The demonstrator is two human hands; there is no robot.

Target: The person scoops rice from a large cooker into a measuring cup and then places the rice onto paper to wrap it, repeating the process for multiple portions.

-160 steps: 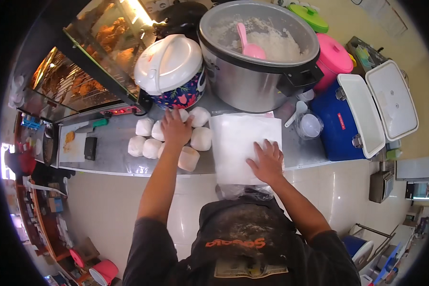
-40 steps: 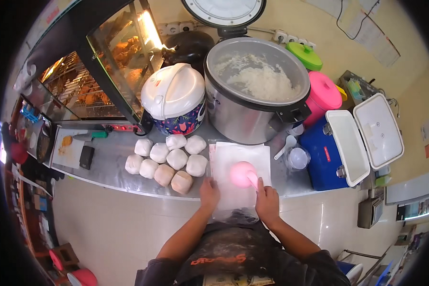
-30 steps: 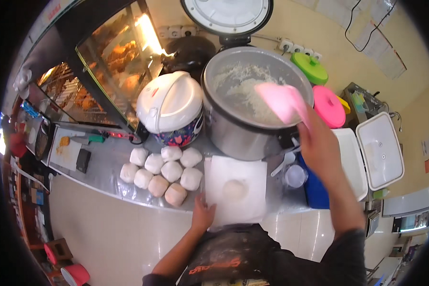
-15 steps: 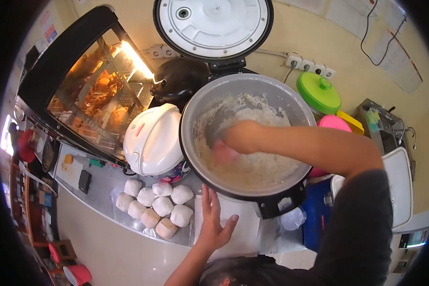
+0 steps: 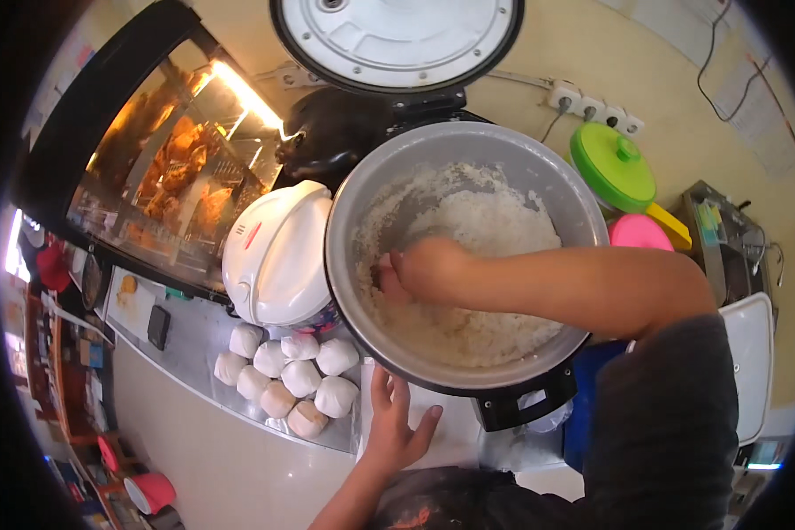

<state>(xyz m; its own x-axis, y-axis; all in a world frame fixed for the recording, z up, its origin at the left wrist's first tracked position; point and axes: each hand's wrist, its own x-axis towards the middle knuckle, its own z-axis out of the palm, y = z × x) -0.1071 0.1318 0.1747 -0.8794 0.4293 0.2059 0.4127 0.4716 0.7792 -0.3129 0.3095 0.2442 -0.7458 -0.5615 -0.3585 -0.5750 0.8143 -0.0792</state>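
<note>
Deep in the big rice cooker pot [image 5: 583, 190], my right hand [image 5: 437, 269] is closed on a small pink scoop [image 5: 390, 278], whose exact shape my fingers partly hide. Cooked white rice [image 5: 490, 216] surrounds it, heaped at the back and thinly stuck to the pot's grey wall. My left hand [image 5: 397, 424] is open beside the pot's near left underside, thumb and fingers apart, over white paper sheets [image 5: 442, 428]. Whether its fingertips touch the pot I cannot tell. Left of that hand lie several white paper-wrapped bundles [image 5: 301, 378].
The cooker's lid [image 5: 397, 35] stands raised behind. A white lidded rice cooker [image 5: 278, 256] and a lit display warmer with fried chicken [image 5: 181, 168] stand left. Right are a green-lidded container [image 5: 614, 163], a pink lid [image 5: 640, 231], a blue box [image 5: 583, 424] and a white lid [image 5: 746, 367].
My right hand has shifted slightly within the pot, and the blurred pink scoop now shows more clearly at the left, against the rice. My left hand stays by the pot. The view has moved a little.
</note>
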